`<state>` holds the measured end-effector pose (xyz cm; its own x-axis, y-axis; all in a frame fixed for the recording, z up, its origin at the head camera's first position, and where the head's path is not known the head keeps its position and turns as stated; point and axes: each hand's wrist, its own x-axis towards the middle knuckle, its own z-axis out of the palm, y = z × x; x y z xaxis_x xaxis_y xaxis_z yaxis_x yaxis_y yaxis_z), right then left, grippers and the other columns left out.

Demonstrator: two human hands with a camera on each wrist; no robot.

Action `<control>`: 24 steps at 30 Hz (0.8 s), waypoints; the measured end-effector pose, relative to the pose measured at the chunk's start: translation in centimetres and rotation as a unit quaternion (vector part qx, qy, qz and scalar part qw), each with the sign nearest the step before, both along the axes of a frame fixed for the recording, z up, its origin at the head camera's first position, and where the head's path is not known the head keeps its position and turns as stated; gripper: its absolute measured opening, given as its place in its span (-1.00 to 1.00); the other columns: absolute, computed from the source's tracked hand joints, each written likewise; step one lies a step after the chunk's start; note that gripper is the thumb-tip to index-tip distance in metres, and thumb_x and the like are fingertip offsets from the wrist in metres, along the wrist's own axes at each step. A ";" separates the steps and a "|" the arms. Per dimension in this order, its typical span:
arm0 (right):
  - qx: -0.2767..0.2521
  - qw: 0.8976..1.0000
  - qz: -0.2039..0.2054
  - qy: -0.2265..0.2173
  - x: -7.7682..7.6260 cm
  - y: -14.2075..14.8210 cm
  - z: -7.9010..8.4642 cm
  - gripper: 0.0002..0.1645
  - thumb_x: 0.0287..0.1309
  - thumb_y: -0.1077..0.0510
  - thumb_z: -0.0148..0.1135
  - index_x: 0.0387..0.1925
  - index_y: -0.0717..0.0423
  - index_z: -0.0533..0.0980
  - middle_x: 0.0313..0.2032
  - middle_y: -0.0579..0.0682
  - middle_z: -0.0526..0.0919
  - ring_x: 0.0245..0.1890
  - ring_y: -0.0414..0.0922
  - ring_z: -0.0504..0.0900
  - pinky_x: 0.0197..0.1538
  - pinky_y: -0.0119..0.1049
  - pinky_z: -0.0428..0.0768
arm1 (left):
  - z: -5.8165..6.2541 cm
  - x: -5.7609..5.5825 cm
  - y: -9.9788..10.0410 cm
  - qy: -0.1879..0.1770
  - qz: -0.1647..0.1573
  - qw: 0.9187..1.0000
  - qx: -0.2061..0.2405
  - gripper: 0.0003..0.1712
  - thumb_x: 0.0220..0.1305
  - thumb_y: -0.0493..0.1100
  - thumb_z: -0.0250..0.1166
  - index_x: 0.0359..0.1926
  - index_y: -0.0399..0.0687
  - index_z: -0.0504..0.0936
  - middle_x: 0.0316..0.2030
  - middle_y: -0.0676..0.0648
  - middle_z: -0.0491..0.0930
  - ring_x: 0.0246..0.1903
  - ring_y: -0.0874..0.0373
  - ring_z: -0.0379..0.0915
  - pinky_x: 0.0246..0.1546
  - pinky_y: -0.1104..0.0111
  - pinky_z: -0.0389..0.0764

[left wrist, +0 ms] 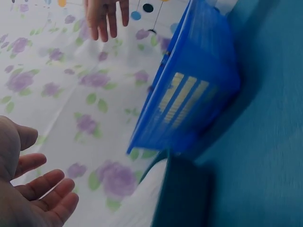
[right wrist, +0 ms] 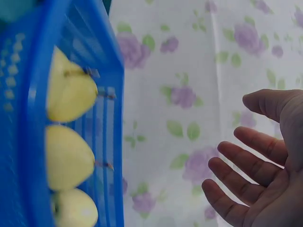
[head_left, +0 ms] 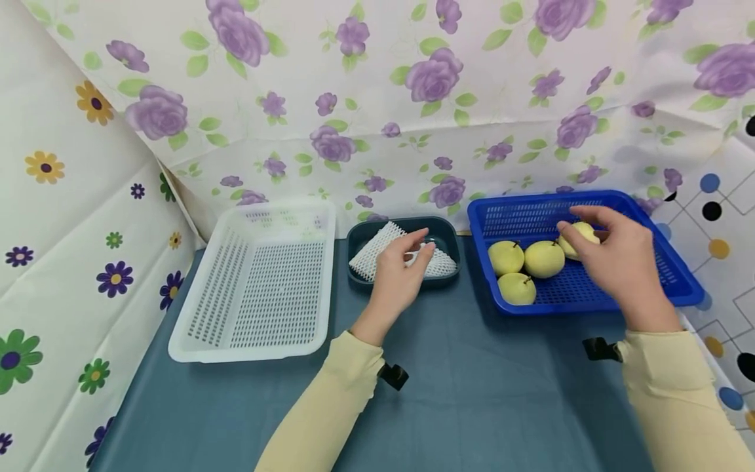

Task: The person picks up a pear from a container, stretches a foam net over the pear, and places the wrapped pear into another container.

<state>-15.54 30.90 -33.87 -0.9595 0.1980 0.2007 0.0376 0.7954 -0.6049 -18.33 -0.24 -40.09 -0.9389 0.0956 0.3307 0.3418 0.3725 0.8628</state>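
Observation:
Several yellow-green pears (head_left: 544, 259) with short stems lie in a blue slotted basket (head_left: 566, 305). Above its right part hovers my right hand (head_left: 624, 259), fingers spread and holding nothing; it partly hides one pear. The right wrist view shows that hand (right wrist: 258, 175) apart from the pears (right wrist: 70, 158). Over a dark green tray (head_left: 448, 231) hangs my left hand (head_left: 396, 272), fingers loosely bent with nothing between them. White foam net sleeves (head_left: 374, 252) lie in that tray, partly hidden by the hand. In the left wrist view the left hand (left wrist: 40, 189) is beside the tray (left wrist: 182, 194).
A white slotted basket (head_left: 280, 295) stands on the left of the blue-grey tablecloth (head_left: 460, 387). Behind the containers hangs a floral curtain (head_left: 377, 98). Patterned sheets (head_left: 77, 249) also border the left and right sides.

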 end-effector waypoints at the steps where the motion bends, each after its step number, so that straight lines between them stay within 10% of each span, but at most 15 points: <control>1: -0.002 1.000 -0.005 -0.003 -0.3 0.6 0.3 -0.26 0.13 -0.40 0.01 0.27 -0.18 0.36 0.27 0.07 0.40 0.15 0.24 0.43 0.03 0.22 0.44 | -0.1 -0.2 0.6 -0.009 -0.008 1.000 0.008 -0.60 0.32 0.11 0.14 0.13 0.21 0.54 -0.06 0.04 0.60 -0.08 0.26 0.51 -0.06 0.31 0.58; 18: 0.039 0.997 -0.032 -0.057 -3.5 6.4 -0.4 -0.11 0.17 -0.41 -0.08 0.31 0.10 0.29 0.17 0.38 0.40 0.13 0.32 0.36 -0.03 0.25 0.40 | -4.0 -2.4 7.3 -0.127 -0.084 0.987 0.044 -0.66 0.26 0.05 0.22 0.02 0.12 0.64 -0.21 0.11 0.65 -0.28 0.39 0.53 -0.30 0.53 0.58; 24: 0.073 0.995 -0.010 -0.071 -4.6 7.5 -1.4 -0.13 0.20 -0.37 -0.06 0.24 0.24 0.35 0.06 0.41 0.43 0.01 0.29 0.38 -0.15 0.19 0.42 | -4.7 -2.5 8.1 -0.116 -0.079 0.989 0.056 -0.72 0.25 -0.02 0.24 -0.05 0.09 0.69 -0.23 0.10 0.70 -0.34 0.41 0.56 -0.35 0.53 0.59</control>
<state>-20.17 38.37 -35.25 -0.9762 0.1970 0.0908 0.1322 0.8723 -0.4709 -20.86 7.83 -44.77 -0.9671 0.2217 0.1250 0.1761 0.2286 0.9575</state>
